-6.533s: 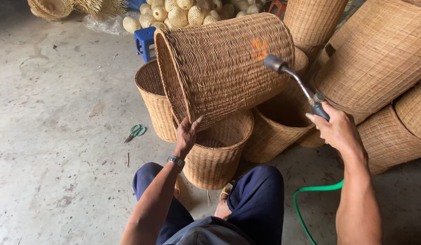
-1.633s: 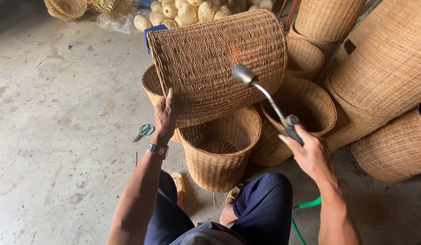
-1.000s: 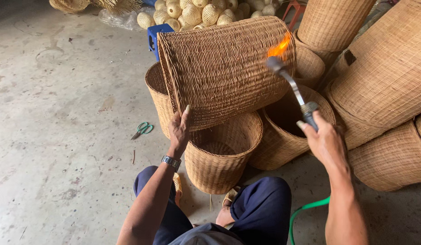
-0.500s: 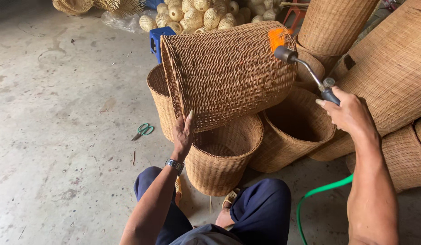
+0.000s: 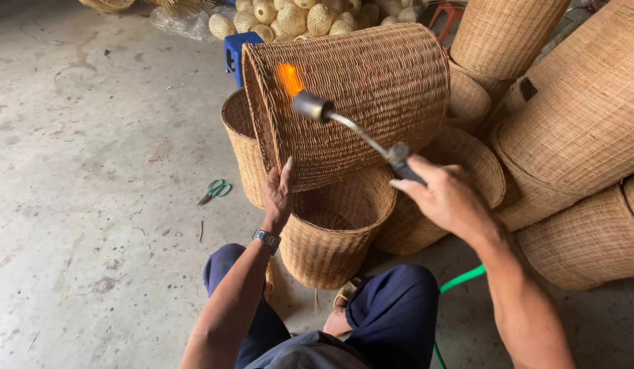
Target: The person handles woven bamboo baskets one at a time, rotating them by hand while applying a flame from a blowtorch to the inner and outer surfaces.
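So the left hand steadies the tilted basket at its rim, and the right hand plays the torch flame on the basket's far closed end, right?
Not quite. In the head view the flame licks the near open rim of the tilted basket, not its far end. The left hand does steady the rim; the right hand holds the torch.

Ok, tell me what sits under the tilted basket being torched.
Under the tilted wicker basket, an upright smaller basket stands open and looks empty, though its floor is partly hidden. The left hand grips the tilted rim; the right hand holds the gas torch.
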